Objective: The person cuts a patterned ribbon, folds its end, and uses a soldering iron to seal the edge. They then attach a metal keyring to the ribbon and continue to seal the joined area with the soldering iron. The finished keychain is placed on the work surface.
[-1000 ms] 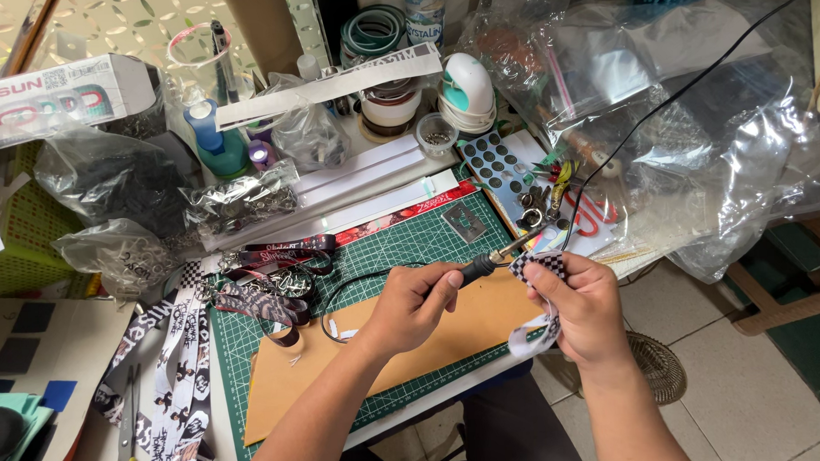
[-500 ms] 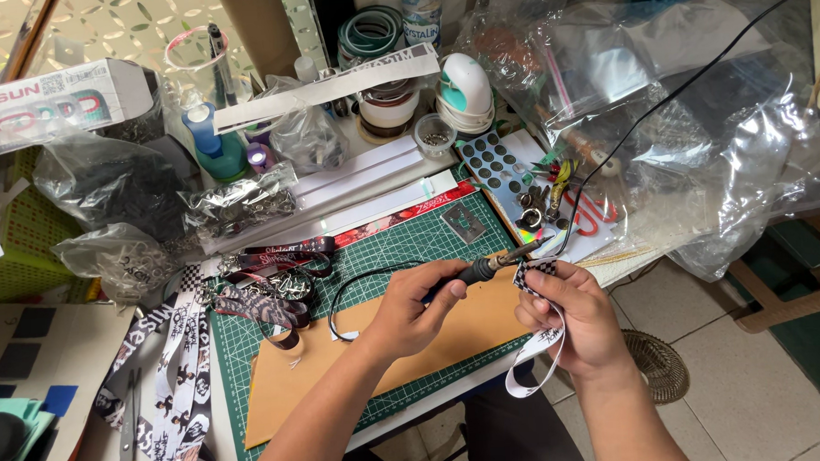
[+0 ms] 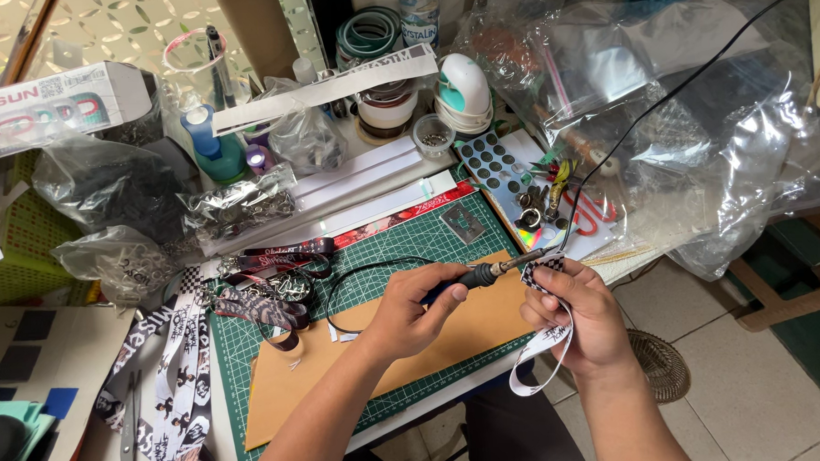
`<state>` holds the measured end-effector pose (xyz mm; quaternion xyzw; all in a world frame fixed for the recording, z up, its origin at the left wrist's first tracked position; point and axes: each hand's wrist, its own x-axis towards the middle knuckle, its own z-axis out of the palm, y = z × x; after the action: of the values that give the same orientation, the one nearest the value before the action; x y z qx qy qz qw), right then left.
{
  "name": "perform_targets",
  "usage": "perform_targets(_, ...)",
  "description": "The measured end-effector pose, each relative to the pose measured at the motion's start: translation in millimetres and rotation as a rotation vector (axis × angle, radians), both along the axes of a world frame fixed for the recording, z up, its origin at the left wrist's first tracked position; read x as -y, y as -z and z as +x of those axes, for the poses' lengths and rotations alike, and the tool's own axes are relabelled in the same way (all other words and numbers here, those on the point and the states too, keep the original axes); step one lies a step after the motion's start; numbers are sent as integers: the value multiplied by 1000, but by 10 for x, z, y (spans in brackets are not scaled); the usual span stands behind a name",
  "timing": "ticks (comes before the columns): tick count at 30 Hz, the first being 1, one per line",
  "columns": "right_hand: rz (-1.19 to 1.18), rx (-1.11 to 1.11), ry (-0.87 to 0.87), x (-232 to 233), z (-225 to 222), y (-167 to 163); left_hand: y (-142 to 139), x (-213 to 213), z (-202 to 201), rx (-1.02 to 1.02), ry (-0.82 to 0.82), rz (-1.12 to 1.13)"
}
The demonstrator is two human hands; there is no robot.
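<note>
My left hand [image 3: 411, 314] grips the dark handle of a soldering iron [image 3: 495, 271], whose metal tip points right and touches the end of a printed lanyard strap [image 3: 548, 339]. My right hand [image 3: 584, 317] pinches that strap by its black-and-white chequered end, and the rest hangs down in a loop below the table edge. Both hands hover over a brown cardboard sheet [image 3: 468, 333] lying on a green cutting mat [image 3: 401, 244]. The iron's black cord [image 3: 361, 270] curls across the mat.
More printed lanyards [image 3: 174, 375] and metal clips [image 3: 236, 205] lie at the left, with yellow-handled scissors [image 3: 127, 440]. Tape rolls [image 3: 387, 104], a blue bottle [image 3: 209, 145], a box [image 3: 56, 106] and clear plastic bags [image 3: 698, 139] crowd the back and right. A basket [image 3: 662, 367] sits on the floor.
The strap's hanging loop has shifted lower and nearer my right wrist. Both hands stay almost in place, with the iron's tip still at the strap's chequered end.
</note>
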<state>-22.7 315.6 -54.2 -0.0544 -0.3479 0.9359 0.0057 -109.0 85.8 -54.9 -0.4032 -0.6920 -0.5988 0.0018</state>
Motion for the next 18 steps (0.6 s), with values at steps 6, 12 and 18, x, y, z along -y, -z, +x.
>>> perform_targets(6, 22, 6, 10, -16, -11, -2, -12, 6, 2, 23, 3, -16)
perform_targets(12, 5, 6, 7, -28, -26, 15, -11, 5, 6, 22, 4, -21)
perform_targets(18, -36, 20, 7, -34, -31, 37, 4, 3, 1, 5, -3, -19)
